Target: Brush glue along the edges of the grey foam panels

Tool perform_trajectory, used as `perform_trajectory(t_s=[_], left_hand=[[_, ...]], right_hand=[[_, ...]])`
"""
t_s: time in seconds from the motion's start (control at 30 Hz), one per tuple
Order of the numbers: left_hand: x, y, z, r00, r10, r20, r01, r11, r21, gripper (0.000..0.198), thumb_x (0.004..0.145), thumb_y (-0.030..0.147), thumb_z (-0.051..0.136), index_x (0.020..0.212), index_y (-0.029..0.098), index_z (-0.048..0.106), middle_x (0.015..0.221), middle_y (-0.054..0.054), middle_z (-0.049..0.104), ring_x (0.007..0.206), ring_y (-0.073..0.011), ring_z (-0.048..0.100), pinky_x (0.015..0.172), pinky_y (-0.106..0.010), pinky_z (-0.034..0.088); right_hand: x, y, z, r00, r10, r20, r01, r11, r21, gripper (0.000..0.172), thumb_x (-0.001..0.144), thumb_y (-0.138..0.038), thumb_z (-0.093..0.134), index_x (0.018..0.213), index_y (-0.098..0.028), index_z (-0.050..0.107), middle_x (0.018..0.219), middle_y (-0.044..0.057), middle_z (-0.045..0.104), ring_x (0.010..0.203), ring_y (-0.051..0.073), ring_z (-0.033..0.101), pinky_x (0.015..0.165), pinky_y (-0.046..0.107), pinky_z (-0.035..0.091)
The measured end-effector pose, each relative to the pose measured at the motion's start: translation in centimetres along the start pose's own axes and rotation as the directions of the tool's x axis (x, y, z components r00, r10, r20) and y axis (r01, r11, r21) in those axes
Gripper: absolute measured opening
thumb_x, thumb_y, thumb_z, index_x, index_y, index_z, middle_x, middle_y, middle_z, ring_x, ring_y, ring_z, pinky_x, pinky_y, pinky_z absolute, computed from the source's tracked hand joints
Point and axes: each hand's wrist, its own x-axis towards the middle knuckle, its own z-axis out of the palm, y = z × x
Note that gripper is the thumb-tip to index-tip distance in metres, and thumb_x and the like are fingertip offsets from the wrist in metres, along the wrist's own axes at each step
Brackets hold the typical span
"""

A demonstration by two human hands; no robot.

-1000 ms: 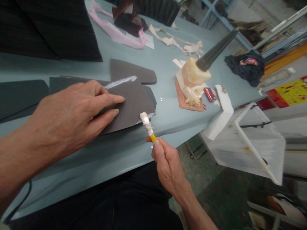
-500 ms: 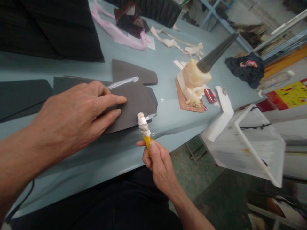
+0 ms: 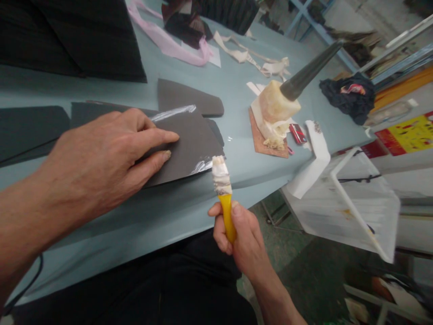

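My left hand (image 3: 135, 149) rests on a dark grey panel (image 3: 189, 140), index finger and thumb apart, holding nothing between them. White wet streaks lie along the panel's upper edge and near its lower right corner. My right hand (image 3: 233, 230) is closed around the yellow handle of a brush (image 3: 223, 180). The brush has white-coated, pale bristles, which point up at the panel's lower right corner; whether they touch it cannot be made out. Another grey piece (image 3: 189, 97) lies just behind the panel, and more dark pieces (image 3: 30, 131) are at the left.
A pale glue-crusted container (image 3: 275, 106) with a dark cone stands on a brown board (image 3: 259, 140). Beside it are a small red box (image 3: 297, 134) and a bent white strip (image 3: 314, 158). Pink fabric (image 3: 172, 47) and black material (image 3: 74, 36) lie farther back on the table.
My right hand and the brush have moved right, off the panel's corner area. More white streaks show near that corner. My left hand has stayed about where it was.
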Motion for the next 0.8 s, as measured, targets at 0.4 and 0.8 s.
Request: perform_trajectory(t_s=[0.4,0.8], left_hand=[[-0.1,0.2,-0.4,0.998,-0.012,0.055,0.013,1.0,-0.028,0.07,0.099,0.054,0.024,0.142,0.028,0.072,0.126,-0.015,0.067,0.111,-0.0387,0.067,0.095,-0.056,0.052],[-0.2,0.1,-0.3,0.999,-0.013,0.047,0.014,1.0,-0.02,0.069,0.098,0.054,0.024,0.14,0.029,0.072,0.125,-0.015,0.066,0.11,-0.038,0.066,0.092,-0.055,0.052]], right_hand=[[-0.7,0.3,1.8,0.979,0.121,0.163,-0.138,0.985,0.1,0.059,0.11,-0.069,0.045,0.104,-0.017,0.072,0.051,-0.011,0.042,0.043,0.005,0.029,0.044,0.017,0.028],[-0.4,-0.1,0.6,0.979,0.158,0.129,-0.166,0.985,0.051,0.06,0.108,-0.07,0.046,0.105,-0.016,0.071,0.051,-0.012,0.039,0.042,0.005,0.026,0.042,0.017,0.025]])
